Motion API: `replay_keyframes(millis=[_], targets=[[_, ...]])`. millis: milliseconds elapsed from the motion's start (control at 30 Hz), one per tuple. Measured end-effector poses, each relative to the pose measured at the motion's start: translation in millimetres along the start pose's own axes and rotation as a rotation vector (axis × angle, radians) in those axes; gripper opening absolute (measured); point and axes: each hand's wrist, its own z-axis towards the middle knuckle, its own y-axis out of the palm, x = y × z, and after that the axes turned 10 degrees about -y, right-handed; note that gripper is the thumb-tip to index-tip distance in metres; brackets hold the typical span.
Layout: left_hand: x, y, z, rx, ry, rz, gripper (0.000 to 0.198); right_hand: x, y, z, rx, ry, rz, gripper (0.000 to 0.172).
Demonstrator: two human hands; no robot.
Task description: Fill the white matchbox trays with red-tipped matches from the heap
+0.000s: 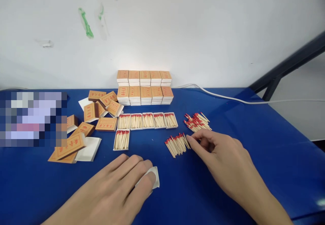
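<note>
My left hand (127, 187) is closed over a small white matchbox tray (156, 177) at the front of the table, its thumb on the tray. Most of that tray is hidden under the fingers. My right hand (220, 154) has its thumb and forefinger pinched together, touching the right end of a fanned row of red-headed matches (176, 144). Whether a match sits between those fingertips is hidden. Just beyond lies a looser heap of matches (196, 121). Left of these, several white trays filled with matches (147, 120) form a row, and one more filled tray (121, 139) sits below its left end.
Stacked orange and white matchboxes (145, 94) stand in two rows near the wall. Loose matchbox covers (106, 124) and a white tray (88, 149) lie scattered on the left. A white cable (223, 97) crosses the blue table (254, 143). A pixelated patch covers the far left.
</note>
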Motion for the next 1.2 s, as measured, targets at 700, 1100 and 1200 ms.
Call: replay_keyframes(millis=[700, 1100, 1200], targets=[[1.3, -4.4, 16.7, 0.046, -0.034, -0.025, 0.043, 35.4, 1.7, -30.4, 0.258, -0.092, -0.172, 0.049], [0.7, -0.7, 10.7, 0.044, -0.044, -0.059, 0.039, 28.6, 5.2, -27.2, 0.277, -0.224, -0.298, 0.031], [0.4, -0.7, 10.0, 0.042, -0.054, -0.047, 0.040, 32.1, 0.8, -28.1, 0.244, -0.219, -0.280, 0.032]])
